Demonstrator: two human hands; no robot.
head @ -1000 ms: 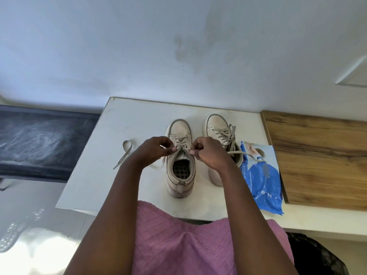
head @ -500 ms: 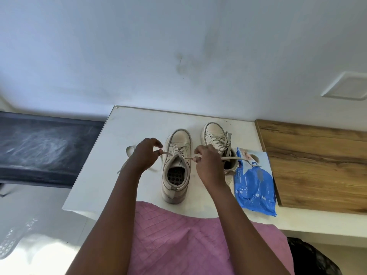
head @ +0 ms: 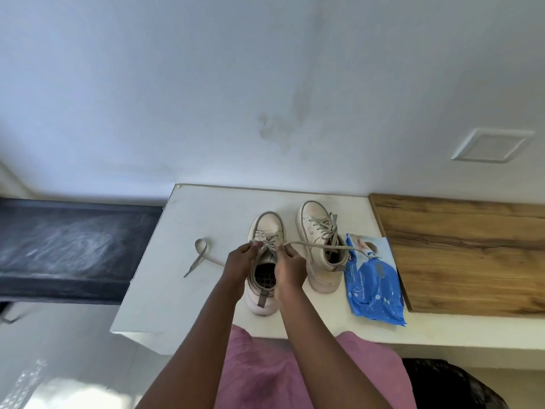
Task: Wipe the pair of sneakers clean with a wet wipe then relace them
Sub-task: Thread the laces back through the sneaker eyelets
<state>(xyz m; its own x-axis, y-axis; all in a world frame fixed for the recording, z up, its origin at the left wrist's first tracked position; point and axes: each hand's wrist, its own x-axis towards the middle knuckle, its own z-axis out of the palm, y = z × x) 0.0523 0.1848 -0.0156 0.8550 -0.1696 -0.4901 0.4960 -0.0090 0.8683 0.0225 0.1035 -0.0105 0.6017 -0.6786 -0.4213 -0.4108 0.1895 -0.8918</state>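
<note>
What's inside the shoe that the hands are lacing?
A dark insole with round holes shows in the opening of the sneaker. Toward the toe, the inside is hidden under the laces. The left hand and right hand cover the opening's edges.

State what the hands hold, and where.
The left hand and right hand each pinch a strand of the lace beside the eyelets of the half-laced sneaker.

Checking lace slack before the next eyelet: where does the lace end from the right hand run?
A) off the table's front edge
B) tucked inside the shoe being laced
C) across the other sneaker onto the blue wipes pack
C: from the right hand the lace crosses the laced sneaker and ends on the blue wipes pack.
</note>
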